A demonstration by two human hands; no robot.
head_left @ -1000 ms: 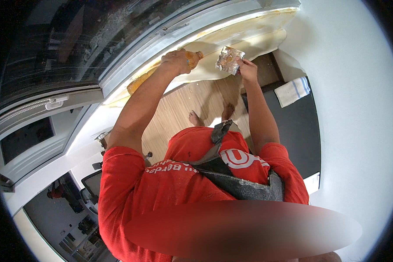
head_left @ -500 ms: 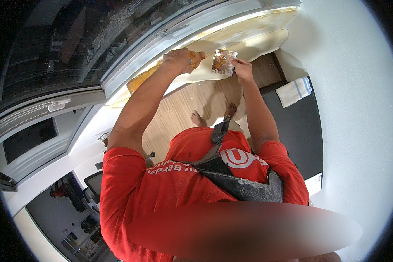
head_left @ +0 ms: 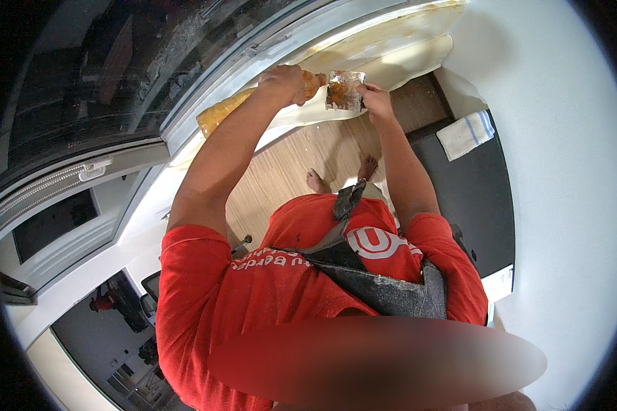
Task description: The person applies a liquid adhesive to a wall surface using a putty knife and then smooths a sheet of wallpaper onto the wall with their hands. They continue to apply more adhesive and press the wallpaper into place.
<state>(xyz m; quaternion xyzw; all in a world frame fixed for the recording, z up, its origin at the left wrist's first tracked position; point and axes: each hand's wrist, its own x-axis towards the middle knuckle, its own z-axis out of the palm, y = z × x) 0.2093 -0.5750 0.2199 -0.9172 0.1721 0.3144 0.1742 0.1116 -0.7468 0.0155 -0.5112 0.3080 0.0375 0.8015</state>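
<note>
My left hand (head_left: 283, 85) is wrapped round the middle of a plastic bottle (head_left: 221, 115) of amber liquid. The bottle lies almost on its side, its neck pointing right. Pinched by one edge in my right hand (head_left: 376, 101) is a thin square spreader (head_left: 343, 92), smeared with amber residue. The bottle's mouth is close to the spreader's left edge; whether they touch I cannot tell. Both are held above a cream sheet (head_left: 410, 63) with a loose, wavy edge. Yellowish smears mark the surface behind it, below the window frame.
A window with a metal frame (head_left: 236, 65) runs along the upper left. To the right stands a black-topped surface (head_left: 469, 198) with a folded striped cloth (head_left: 466, 135) on it, beside a pale wall (head_left: 562, 205). My bare feet stand on the wooden floor (head_left: 271, 175).
My right hand has brought the spreader left and slightly up, nearer to the bottle's mouth. My left hand keeps its grip, with the bottle shifted slightly.
</note>
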